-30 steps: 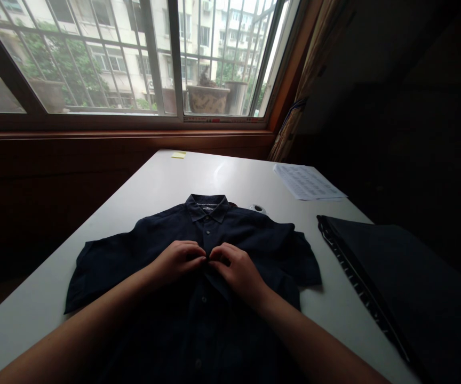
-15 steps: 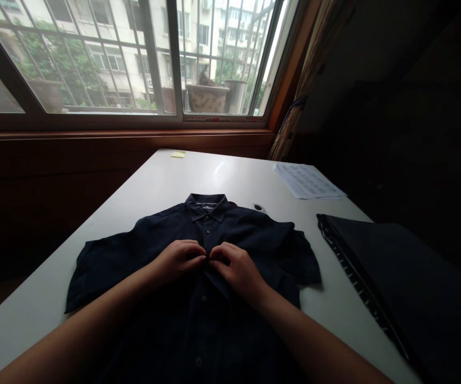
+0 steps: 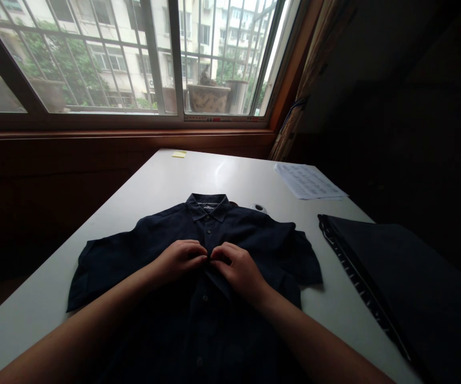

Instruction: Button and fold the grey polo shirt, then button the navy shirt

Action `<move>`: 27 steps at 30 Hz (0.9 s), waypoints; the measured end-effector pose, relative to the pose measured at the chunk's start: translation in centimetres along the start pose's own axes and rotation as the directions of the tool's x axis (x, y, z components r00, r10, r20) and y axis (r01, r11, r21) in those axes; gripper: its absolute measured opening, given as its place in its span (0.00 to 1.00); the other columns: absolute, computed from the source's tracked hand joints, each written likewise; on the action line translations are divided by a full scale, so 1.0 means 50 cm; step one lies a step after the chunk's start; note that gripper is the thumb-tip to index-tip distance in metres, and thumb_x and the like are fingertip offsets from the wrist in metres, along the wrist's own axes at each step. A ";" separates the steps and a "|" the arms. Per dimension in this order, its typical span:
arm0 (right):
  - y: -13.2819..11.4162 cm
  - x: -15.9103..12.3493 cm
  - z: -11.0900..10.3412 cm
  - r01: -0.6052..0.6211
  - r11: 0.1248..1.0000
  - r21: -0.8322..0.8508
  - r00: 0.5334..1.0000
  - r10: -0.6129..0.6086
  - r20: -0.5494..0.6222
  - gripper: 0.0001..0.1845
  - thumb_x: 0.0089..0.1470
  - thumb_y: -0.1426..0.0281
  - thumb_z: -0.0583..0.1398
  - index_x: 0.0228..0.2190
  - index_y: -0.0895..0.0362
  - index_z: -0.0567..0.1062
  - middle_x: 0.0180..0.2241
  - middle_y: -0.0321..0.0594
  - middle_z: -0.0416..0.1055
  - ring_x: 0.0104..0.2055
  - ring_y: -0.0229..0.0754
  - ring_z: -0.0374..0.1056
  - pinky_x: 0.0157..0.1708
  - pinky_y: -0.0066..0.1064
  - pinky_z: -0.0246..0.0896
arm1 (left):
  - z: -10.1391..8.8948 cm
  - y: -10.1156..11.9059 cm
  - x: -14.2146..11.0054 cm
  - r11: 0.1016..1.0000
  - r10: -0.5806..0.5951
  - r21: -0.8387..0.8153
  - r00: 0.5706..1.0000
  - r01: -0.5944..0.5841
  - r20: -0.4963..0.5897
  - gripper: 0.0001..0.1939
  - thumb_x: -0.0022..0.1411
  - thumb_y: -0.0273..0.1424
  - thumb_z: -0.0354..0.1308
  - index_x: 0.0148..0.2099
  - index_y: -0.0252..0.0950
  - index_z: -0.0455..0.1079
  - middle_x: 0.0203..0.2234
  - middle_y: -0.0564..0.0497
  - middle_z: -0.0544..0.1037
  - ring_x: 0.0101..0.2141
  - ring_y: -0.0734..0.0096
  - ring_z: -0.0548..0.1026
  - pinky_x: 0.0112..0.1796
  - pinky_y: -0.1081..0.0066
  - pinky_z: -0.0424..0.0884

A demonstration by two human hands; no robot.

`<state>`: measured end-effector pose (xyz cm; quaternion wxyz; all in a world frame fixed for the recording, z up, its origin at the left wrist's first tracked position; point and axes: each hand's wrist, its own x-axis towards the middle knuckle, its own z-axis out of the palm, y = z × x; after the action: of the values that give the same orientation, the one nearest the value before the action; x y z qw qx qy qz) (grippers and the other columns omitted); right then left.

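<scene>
A dark navy short-sleeved shirt (image 3: 158,229) lies front side up, its collar (image 3: 208,207) towards the window and its sleeves spread to both sides. Small buttons run down its middle, with one button (image 3: 204,298) visible below my hands. My left hand (image 3: 182,257) pinches the front placket from the left. From the right, my right hand (image 3: 234,266) pinches the same spot, its fingertips almost meeting those of the left. Whatever button or buttonhole lies between the fingertips is hidden.
The shirt rests on a white table (image 3: 238,178). To the right lies dark folded fabric (image 3: 398,266) with a pale-marked edge. Printed papers (image 3: 308,181) sit at the far right corner, a yellow sticky note (image 3: 179,154) at the far left. A small white round object (image 3: 259,208) shows behind the shirt's shoulder.
Both hands keep their pinch at the same place on the shirt front. The whole view has shifted very slightly; nothing else visibly differs.
</scene>
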<state>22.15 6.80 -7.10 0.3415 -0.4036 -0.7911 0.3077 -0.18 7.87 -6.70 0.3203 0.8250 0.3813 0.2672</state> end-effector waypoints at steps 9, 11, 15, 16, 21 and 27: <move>-0.005 0.001 -0.002 0.000 1.000 0.009 1.000 0.000 -0.008 0.06 0.56 0.77 0.64 0.32 0.53 0.77 0.32 0.34 0.73 0.36 0.39 0.71 0.38 0.30 0.65 | 0.000 0.005 0.001 0.999 -0.019 -0.031 0.999 0.018 -0.046 0.11 0.68 0.34 0.58 0.41 0.34 0.78 0.32 0.49 0.79 0.33 0.70 0.76 0.36 0.74 0.68; -0.004 0.002 -0.003 -0.004 1.000 0.013 1.000 0.004 -0.026 0.05 0.56 0.76 0.64 0.33 0.53 0.77 0.33 0.35 0.73 0.35 0.40 0.71 0.38 0.30 0.65 | 0.000 0.007 0.001 0.998 -0.040 -0.048 0.997 0.037 -0.067 0.10 0.68 0.35 0.58 0.40 0.34 0.78 0.32 0.50 0.79 0.33 0.71 0.76 0.36 0.74 0.68; -0.003 0.003 -0.004 -0.027 0.999 0.017 0.999 0.028 -0.046 0.05 0.56 0.74 0.65 0.36 0.53 0.76 0.34 0.35 0.74 0.34 0.39 0.71 0.37 0.30 0.65 | -0.003 0.013 -0.001 0.997 -0.069 -0.050 0.991 0.064 -0.113 0.10 0.67 0.35 0.59 0.39 0.34 0.77 0.32 0.50 0.80 0.33 0.70 0.76 0.36 0.74 0.69; -0.003 0.004 -0.004 -0.030 0.999 0.017 0.998 0.031 -0.048 0.05 0.56 0.74 0.65 0.36 0.53 0.76 0.34 0.35 0.74 0.34 0.39 0.70 0.36 0.30 0.65 | -0.003 0.014 -0.001 0.997 -0.070 -0.044 0.990 0.065 -0.125 0.10 0.67 0.35 0.59 0.38 0.34 0.77 0.32 0.50 0.80 0.33 0.71 0.76 0.36 0.74 0.69; -0.003 0.004 -0.006 -0.036 0.999 -0.002 0.997 0.036 -0.063 0.07 0.55 0.76 0.64 0.36 0.54 0.76 0.34 0.35 0.74 0.34 0.39 0.70 0.37 0.31 0.66 | -0.001 0.013 -0.003 0.999 -0.042 0.025 0.987 0.046 -0.158 0.09 0.66 0.34 0.59 0.36 0.35 0.75 0.30 0.51 0.78 0.31 0.72 0.75 0.34 0.74 0.68; 0.001 0.001 -0.006 -0.032 0.999 -0.007 0.996 0.031 -0.078 0.11 0.55 0.78 0.62 0.39 0.54 0.77 0.37 0.36 0.71 0.34 0.38 0.70 0.38 0.31 0.67 | 0.001 -0.001 -0.007 0.994 -0.043 0.095 0.985 0.060 -0.168 0.07 0.65 0.33 0.60 0.35 0.35 0.73 0.29 0.52 0.75 0.30 0.73 0.72 0.32 0.75 0.65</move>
<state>22.40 6.93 -6.97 0.3655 -0.4292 -0.7720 0.2938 -0.36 7.57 -6.83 0.2527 0.8048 0.4405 0.3071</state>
